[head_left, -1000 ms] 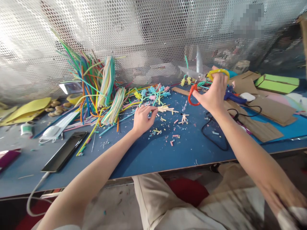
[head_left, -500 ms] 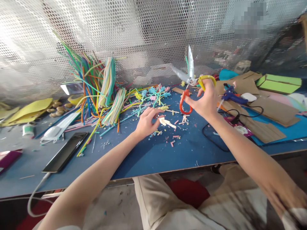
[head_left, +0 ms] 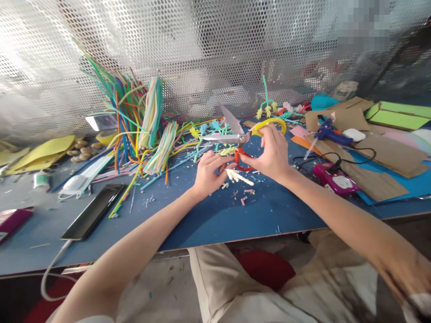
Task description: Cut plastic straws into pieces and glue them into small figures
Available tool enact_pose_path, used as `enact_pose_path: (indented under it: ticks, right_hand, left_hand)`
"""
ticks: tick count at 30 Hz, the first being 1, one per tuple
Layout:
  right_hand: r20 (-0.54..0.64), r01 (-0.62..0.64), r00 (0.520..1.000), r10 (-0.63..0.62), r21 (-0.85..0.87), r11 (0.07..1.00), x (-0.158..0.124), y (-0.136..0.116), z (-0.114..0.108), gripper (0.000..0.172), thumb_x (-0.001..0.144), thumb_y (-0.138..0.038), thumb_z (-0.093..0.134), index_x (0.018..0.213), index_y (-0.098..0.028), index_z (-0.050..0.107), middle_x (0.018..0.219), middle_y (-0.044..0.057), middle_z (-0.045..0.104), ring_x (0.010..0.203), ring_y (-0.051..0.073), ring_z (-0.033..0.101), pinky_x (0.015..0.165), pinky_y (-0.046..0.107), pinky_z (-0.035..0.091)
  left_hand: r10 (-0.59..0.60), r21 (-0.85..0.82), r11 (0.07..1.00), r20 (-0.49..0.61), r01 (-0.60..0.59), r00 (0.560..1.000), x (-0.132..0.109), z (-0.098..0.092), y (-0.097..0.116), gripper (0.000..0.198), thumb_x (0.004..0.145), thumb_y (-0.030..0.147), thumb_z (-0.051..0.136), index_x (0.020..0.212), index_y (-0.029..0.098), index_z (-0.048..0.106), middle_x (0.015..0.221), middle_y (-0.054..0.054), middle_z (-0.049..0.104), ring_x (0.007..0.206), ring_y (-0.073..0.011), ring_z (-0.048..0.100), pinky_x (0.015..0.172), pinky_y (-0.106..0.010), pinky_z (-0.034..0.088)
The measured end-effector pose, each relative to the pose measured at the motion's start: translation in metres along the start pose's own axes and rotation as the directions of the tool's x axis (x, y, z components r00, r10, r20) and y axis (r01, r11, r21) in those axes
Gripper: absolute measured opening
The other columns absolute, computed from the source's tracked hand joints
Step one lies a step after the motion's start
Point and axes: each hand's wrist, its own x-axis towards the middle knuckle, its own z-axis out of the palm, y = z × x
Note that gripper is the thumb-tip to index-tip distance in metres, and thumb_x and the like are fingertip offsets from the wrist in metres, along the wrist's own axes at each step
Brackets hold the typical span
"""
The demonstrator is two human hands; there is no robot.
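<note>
My right hand [head_left: 275, 154] grips a pair of scissors [head_left: 239, 140] with one yellow and one red handle. The blades are spread and point left, above the fingers of my left hand [head_left: 211, 175]. Pinched in my left hand is a cream-white piece of pipe cleaner [head_left: 239, 176] with several short branches, its tips toward the right. Coloured pipe cleaner clippings [head_left: 248, 191] lie on the blue table [head_left: 215, 220] around it. Behind the hands sit blue, pink and yellow pipe cleaner sprigs [head_left: 218, 128], partly hidden by the blades.
Bundles of pipe cleaners [head_left: 151, 116] stand at the back left. A phone [head_left: 93, 213] on a white cable and a face mask [head_left: 84, 177] lie left. To the right are a blue glue gun [head_left: 333, 133], a magenta box [head_left: 336, 179] with black cord, and cardboard pieces [head_left: 390, 154]. Perforated metal [head_left: 208, 58] rises behind.
My right hand has brought the scissors down and left, close to my left hand, and the blades have swung from pointing up to pointing left. The white piece shows more of its branches.
</note>
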Motion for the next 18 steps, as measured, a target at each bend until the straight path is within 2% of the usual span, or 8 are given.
enact_pose_path:
  ticks: [5, 14, 18]
  right_hand:
    - [0.019, 0.002, 1.000, -0.001, -0.032, 0.999, -0.0008, 0.0027, 0.0016, 0.055, 0.079, -0.054, 0.072, 0.117, -0.020, 0.052, 0.104, 0.011, 0.062, 0.104, 0.032, 0.062, 0.088, 0.048, 0.048]
    - [0.079, -0.049, 0.996, 0.052, -0.036, 0.998, -0.0019, 0.0031, 0.0058, 0.058, 0.080, -0.053, 0.071, 0.122, -0.019, 0.052, 0.109, 0.014, 0.062, 0.112, 0.036, 0.059, 0.094, 0.053, 0.048]
    - [0.099, -0.073, 0.992, 0.075, -0.029, 0.997, -0.0004, 0.0066, 0.0049, 0.059, 0.079, -0.053, 0.071, 0.123, -0.019, 0.052, 0.113, 0.014, 0.061, 0.115, 0.037, 0.058, 0.097, 0.054, 0.048]
  left_hand:
    - [-0.077, -0.006, 0.997, 0.047, 0.077, 0.996, 0.0015, 0.0010, -0.0020, 0.022, 0.096, 0.042, 0.064, 0.094, 0.024, 0.076, 0.060, 0.002, 0.059, 0.062, -0.0147, 0.046, 0.070, -0.032, 0.040]
    - [-0.042, 0.155, 0.988, 0.120, 0.023, 0.992, 0.0003, -0.0023, -0.0047, 0.017, 0.097, 0.032, 0.060, 0.098, 0.024, 0.074, 0.064, 0.001, 0.060, 0.071, -0.0178, 0.048, 0.072, -0.033, 0.037]
    - [-0.050, 0.162, 0.986, 0.124, 0.030, 0.991, 0.0012, -0.0032, -0.0051, 0.018, 0.097, 0.029, 0.056, 0.097, 0.023, 0.073, 0.066, 0.000, 0.060, 0.071, -0.0180, 0.048, 0.073, -0.033, 0.037]
